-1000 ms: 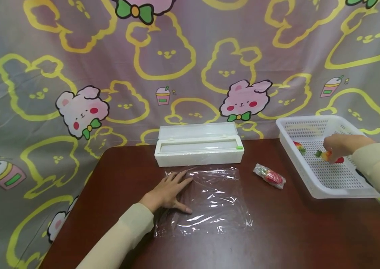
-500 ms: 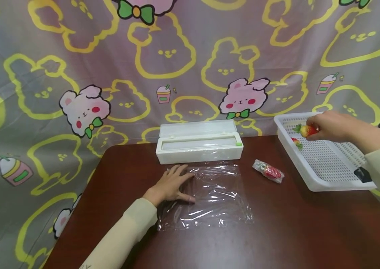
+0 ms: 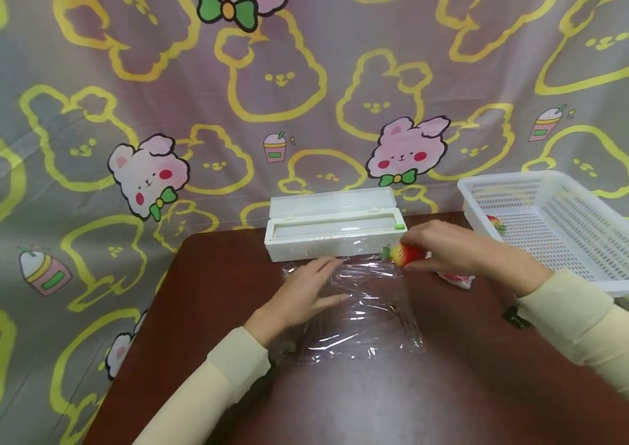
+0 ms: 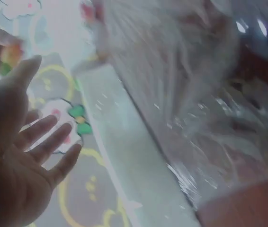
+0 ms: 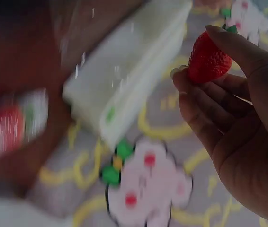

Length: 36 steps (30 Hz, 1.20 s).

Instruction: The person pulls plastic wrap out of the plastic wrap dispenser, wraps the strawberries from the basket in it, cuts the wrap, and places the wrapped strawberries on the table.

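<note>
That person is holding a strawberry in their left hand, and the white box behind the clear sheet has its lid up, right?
Not quite: it isn't the left hand. The right hand holds the strawberry, as the head view shows. And yes, the white box behind the clear sheet has its lid up.

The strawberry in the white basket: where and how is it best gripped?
Probably by the red body of the strawberry, pinched from above and slightly from the right. In the head view it lies close to the left wall of the basket, leaving more room on its right; the green leaves look a weaker hold. The rim seems to hide part of it.
</note>
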Each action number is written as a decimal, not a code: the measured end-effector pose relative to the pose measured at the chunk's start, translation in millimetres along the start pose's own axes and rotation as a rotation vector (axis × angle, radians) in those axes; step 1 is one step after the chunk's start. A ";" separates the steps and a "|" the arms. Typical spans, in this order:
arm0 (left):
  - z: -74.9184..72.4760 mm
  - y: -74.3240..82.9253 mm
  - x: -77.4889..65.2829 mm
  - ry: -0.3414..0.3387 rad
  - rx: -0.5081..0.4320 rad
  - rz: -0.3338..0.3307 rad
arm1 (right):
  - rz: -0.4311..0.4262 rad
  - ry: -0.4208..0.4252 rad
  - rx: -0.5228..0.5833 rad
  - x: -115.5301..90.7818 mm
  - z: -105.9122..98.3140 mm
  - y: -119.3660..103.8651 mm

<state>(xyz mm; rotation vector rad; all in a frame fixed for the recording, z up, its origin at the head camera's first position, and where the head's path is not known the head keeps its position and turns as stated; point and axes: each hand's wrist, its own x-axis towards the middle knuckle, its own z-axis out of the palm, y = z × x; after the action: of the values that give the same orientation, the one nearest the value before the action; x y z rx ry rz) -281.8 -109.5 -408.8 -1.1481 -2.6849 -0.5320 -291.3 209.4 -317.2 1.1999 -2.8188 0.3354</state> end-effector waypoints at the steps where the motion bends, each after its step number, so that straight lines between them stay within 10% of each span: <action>1: -1.3 5.2 0.4 0.013 -0.007 0.012 | -0.023 -0.006 0.024 4.9 9.4 -5.6; 13: -0.3 26.5 -2.3 0.079 -0.142 0.157 | -0.206 -0.044 0.233 33.6 68.5 -43.9; 36: 31.0 5.4 -15.5 -0.165 -0.102 0.053 | -0.209 -0.052 0.356 37.3 133.4 -40.9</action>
<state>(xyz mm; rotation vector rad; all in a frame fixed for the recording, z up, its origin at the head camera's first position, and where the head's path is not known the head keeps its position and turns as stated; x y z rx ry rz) -267.8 -104.3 -440.5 -1.3421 -2.7832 -0.5963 -283.8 125.9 -434.8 1.5722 -2.7153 0.8276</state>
